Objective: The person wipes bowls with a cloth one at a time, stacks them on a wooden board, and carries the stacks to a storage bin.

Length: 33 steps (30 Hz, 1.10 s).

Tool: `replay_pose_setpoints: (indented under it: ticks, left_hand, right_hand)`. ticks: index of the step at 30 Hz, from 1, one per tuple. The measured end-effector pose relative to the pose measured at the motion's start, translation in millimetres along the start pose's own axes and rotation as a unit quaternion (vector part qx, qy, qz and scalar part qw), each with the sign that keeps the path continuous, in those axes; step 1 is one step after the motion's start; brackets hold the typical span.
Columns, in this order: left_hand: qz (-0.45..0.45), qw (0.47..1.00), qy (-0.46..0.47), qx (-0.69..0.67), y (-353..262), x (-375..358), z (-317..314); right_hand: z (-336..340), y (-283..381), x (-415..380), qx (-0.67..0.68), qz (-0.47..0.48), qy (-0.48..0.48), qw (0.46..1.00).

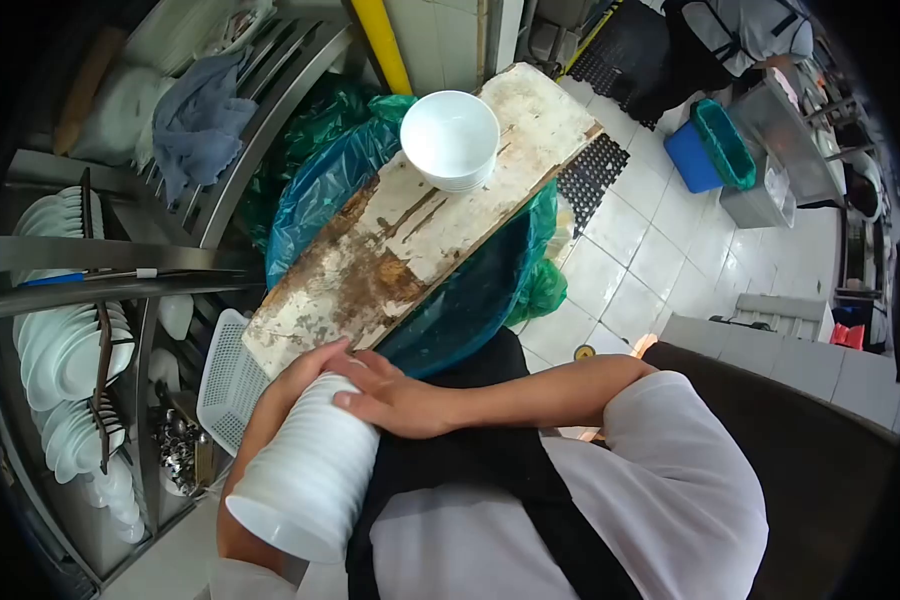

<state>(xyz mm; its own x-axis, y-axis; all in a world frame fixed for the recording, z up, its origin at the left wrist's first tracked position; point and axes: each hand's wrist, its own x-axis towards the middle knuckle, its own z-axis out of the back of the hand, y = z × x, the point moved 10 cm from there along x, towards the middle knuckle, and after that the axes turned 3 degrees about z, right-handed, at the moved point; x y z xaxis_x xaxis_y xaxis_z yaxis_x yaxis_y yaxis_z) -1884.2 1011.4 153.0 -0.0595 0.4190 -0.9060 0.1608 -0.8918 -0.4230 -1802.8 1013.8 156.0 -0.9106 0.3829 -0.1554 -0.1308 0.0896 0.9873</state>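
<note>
A tall stack of white bowls (310, 465) lies tilted against my front, its open end toward the lower left. My right hand (400, 398) grips the stack's far end from the right, thumb on the side of the bowls. My left hand (308, 372) curls around the same end from the left, partly hidden behind the bowls. The fingertips of both hands meet there. Beyond them, a short stack of white bowls (450, 138) stands upright on a worn, stained wooden board (420, 215).
Under the board is a large bin lined with a dark plastic bag (470, 300). At left, metal racks hold white plates (65, 360), a grey-blue cloth (198, 120) and cutlery (180, 445). A white plastic basket (222, 375) is nearby. A person (730, 45) stands upper right near a blue bin (692, 158).
</note>
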Motion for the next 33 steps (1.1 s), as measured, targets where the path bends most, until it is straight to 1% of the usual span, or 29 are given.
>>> replay_pose_setpoints:
  ticks: [1,2,3,4,5,6,7,8,9,10,11,12,13,14,15,16,17,19,20,22,26,28,29,30,31,32,33]
  left_hand:
    - [0.08,0.994,0.03,-0.067,23.3,17.3,6.4]
    - [0.11,0.983,0.143,-0.043,48.6,49.0,10.8]
    - [0.107,0.983,0.144,-0.042,50.5,53.3,12.5]
    - [0.063,0.983,0.155,0.072,45.3,56.1,10.3]
    - [0.018,0.969,0.162,0.185,41.8,59.6,8.7]
    - [-0.093,0.933,0.168,0.303,34.4,67.1,7.8]
    - [-0.095,0.932,0.168,0.305,27.4,62.4,3.3]
    - [-0.08,0.91,0.153,0.377,21.8,55.7,-3.9]
    - [-0.061,0.884,0.137,0.442,21.3,49.0,-9.9]
    - [-0.042,0.888,0.143,0.434,21.2,44.8,-15.4]
    - [-0.043,0.889,0.141,0.434,23.6,46.9,-16.0]
    - [-0.088,0.873,0.173,0.448,22.2,47.7,-24.8]
    - [-0.133,0.853,0.204,0.462,19.0,44.5,-34.3]
    - [-0.105,0.874,0.196,0.432,18.5,44.8,-35.8]
    - [-0.105,0.873,0.194,0.436,18.3,45.9,-37.3]
    - [-0.091,0.881,0.175,0.43,22.7,51.4,-34.1]
    - [-0.077,0.889,0.157,0.423,27.0,56.2,-30.2]
    - [-0.059,0.898,0.151,0.409,38.1,62.9,-24.2]
    - [-0.058,0.907,0.149,0.389,43.8,67.3,-20.9]
    - [-0.057,0.916,0.145,0.368,43.2,68.0,-20.2]
    - [-0.073,0.921,0.127,0.362,36.6,60.0,-24.6]
    - [-0.082,0.924,0.126,0.351,36.1,58.9,-24.4]
    - [-0.081,0.926,0.128,0.345,35.6,57.9,-25.1]
    - [-0.081,0.927,0.132,0.341,34.6,56.5,-26.8]
    - [-0.077,0.926,0.134,0.344,31.3,36.6,-39.0]
    - [-0.2,0.923,0.097,0.313,-1.8,-4.2,-59.7]
    - [-0.319,0.904,0.059,0.278,-29.2,-35.0,-69.4]
  right_hand:
    - [-3.4,-0.6,-0.1,-0.019,0.012,0.014,1.0]
    - [-2.8,-1.2,-3.8,-0.022,0.014,0.013,1.0]
    - [-3.8,3.5,-8.6,-0.032,0.022,0.03,0.999]
    - [-1.3,12.0,-13.6,-0.045,0.03,0.048,0.997]
    - [13.1,19.3,-16.8,-0.05,0.031,0.046,0.997]
    - [33.8,31.6,-19.8,-0.118,0.026,0.066,0.99]
    - [52.0,40.1,-24.7,-0.186,0.02,0.085,0.979]
    - [120.3,85.6,-43.8,-0.212,0.135,-0.198,0.947]
    - [178.5,85.0,-57.4,-0.207,0.035,-0.315,0.925]
    - [227.6,102.1,-70.2,-0.26,0.123,-0.427,0.857]
    - [268.1,119.8,-67.0,-0.337,0.108,-0.464,0.812]
    - [307.4,93.4,-37.0,-0.253,0.061,-0.426,0.866]
    - [332.9,63.7,-13.6,-0.165,0.014,-0.384,0.908]
    - [344.8,63.7,-7.4,-0.163,0.017,-0.388,0.907]
    - [342.6,42.8,9.6,-0.11,-0.07,-0.314,0.94]
    - [334.2,20.2,19.6,-0.055,-0.158,-0.233,0.958]
    - [343.0,15.4,21.1,-0.054,-0.158,-0.233,0.958]
    - [325.7,-9.8,25.8,0.096,-0.193,-0.093,0.972]
    - [329.5,-20.5,25.6,0.097,-0.194,-0.092,0.972]
    - [329.8,-29.7,26.5,0.197,-0.177,-0.09,0.96]
    - [334.9,-32.1,13.6,0.235,-0.143,-0.103,0.956]
    - [343.0,-35.9,1.7,0.297,-0.085,-0.152,0.939]
    - [341.8,-43.9,-3.7,0.3,-0.086,-0.152,0.938]
    - [344.3,-46.1,-8.4,0.327,-0.045,-0.16,0.93]
    - [346.4,-46.1,-15.1,0.354,-0.002,-0.169,0.92]
    - [345.9,-48.4,-22.9,0.379,0.005,-0.18,0.908]
    - [345.5,-55.5,-27.8,0.383,0.007,-0.185,0.905]
